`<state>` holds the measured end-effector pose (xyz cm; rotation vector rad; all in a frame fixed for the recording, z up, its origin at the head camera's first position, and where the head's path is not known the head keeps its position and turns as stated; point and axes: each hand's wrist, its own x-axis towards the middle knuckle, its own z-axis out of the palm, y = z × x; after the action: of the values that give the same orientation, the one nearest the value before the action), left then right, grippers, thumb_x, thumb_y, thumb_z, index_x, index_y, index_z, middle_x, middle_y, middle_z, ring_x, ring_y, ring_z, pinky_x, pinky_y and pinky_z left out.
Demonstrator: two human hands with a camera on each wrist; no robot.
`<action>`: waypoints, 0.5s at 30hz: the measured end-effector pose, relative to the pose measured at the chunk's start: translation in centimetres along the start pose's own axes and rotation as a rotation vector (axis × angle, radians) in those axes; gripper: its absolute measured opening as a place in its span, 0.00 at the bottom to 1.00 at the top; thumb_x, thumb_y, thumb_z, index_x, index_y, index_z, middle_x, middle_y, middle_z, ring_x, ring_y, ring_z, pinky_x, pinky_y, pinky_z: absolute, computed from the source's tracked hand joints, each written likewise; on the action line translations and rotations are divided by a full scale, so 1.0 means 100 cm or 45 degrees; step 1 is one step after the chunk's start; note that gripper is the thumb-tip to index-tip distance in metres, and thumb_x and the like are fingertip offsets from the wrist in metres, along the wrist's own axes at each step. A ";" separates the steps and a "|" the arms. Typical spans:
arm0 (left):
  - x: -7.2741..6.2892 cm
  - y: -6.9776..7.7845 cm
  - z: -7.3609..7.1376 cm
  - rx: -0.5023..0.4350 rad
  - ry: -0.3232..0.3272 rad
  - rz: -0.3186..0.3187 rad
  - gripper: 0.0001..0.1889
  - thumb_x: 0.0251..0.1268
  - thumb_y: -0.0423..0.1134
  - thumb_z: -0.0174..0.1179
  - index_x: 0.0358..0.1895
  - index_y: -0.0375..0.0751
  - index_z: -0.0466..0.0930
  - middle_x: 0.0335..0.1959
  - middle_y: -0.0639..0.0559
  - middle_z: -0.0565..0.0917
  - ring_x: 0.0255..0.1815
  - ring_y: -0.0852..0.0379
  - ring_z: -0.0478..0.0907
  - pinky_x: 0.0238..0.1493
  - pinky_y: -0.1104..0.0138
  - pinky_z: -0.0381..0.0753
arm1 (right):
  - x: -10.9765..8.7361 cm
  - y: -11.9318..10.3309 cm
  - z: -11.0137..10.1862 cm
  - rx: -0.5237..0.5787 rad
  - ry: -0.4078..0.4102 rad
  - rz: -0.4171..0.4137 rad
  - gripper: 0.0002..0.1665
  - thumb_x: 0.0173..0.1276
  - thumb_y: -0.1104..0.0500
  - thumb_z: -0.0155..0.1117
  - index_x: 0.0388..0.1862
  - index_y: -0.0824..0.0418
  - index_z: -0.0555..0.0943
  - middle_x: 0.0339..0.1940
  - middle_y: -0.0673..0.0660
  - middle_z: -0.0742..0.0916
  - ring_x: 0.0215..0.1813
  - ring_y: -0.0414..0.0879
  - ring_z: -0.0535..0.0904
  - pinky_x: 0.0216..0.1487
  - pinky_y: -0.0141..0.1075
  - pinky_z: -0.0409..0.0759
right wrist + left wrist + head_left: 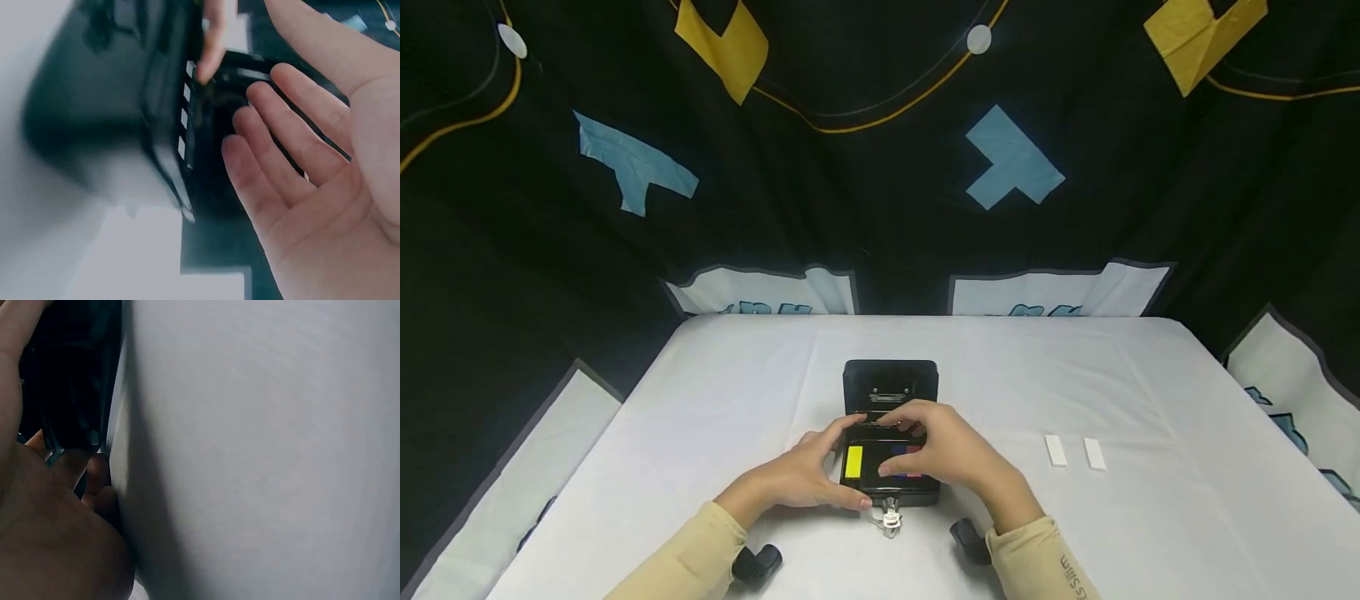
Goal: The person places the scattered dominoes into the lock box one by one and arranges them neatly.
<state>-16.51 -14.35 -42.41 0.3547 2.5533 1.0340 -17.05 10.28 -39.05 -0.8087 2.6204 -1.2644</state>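
A small black cash box [891, 379] stands on the white table with its lid raised at the back. My left hand [808, 471] holds the box's left side, thumb at the front edge and index finger near the hinge; in the left wrist view the fingers bend round the dark box. My right hand [951, 446] hovers over the box's right half with fingers spread and bent, palm bare in the right wrist view. Inside lie a yellow block [853, 462] and blue and red pieces partly hidden by the right hand. Keys [891, 521] hang from the front lock.
Two small white blocks [1056, 451] lie on the white tablecloth [1000, 367] to the right of the box. A black curtain [865, 208] with printed shapes hangs behind the table. A dark wrist-worn device [972, 542] sits by each sleeve.
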 end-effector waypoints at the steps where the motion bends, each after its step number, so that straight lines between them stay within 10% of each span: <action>1: 0.000 0.000 0.000 0.002 0.006 -0.002 0.60 0.35 0.63 0.81 0.77 0.74 0.54 0.70 0.43 0.67 0.70 0.43 0.61 0.63 0.30 0.57 | -0.002 0.001 -0.005 0.004 0.008 0.006 0.35 0.49 0.52 0.86 0.57 0.57 0.85 0.51 0.52 0.85 0.51 0.49 0.79 0.53 0.46 0.81; 15: -0.001 -0.002 0.003 -0.002 0.037 0.011 0.60 0.35 0.63 0.82 0.77 0.75 0.56 0.70 0.42 0.67 0.69 0.44 0.62 0.63 0.31 0.59 | -0.054 0.044 -0.092 -0.118 -0.018 0.334 0.40 0.38 0.56 0.90 0.55 0.57 0.85 0.53 0.56 0.85 0.53 0.59 0.80 0.53 0.53 0.80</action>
<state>-16.33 -14.33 -42.71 0.3532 2.5790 1.0518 -17.28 21.67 -37.12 -0.4621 2.6815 -1.0703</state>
